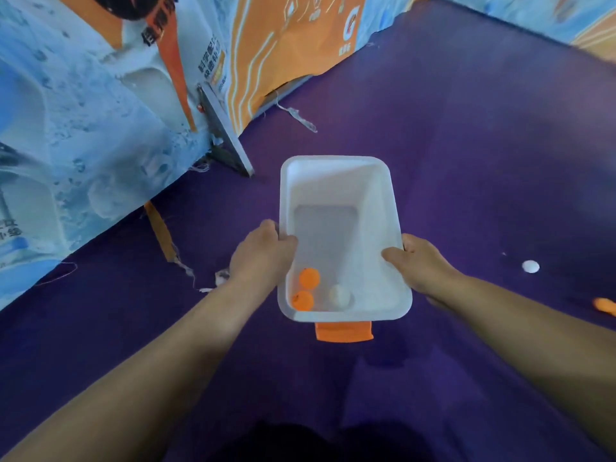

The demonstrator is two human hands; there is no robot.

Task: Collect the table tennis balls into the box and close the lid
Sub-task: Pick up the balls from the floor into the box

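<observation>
An open white plastic box (336, 168) is held above the purple floor, tilted toward me. My left hand (261, 253) grips its left rim and my right hand (421, 261) grips its right rim, thumbs inside. Two orange balls (309, 278) (302, 300) and one white ball (339, 295) lie in the near end of the box. An orange latch (343, 331) hangs below the near edge. No lid is in view. On the floor to the right lie a white ball (530, 266) and an orange ball (605, 305) at the frame's edge.
Blue and orange printed barrier panels (100, 111) stand along the left and back, with a grey metal foot (226, 135) jutting onto the purple floor (466, 145). Loose threads and scraps (300, 116) lie near the barriers. Another barrier runs along the top right.
</observation>
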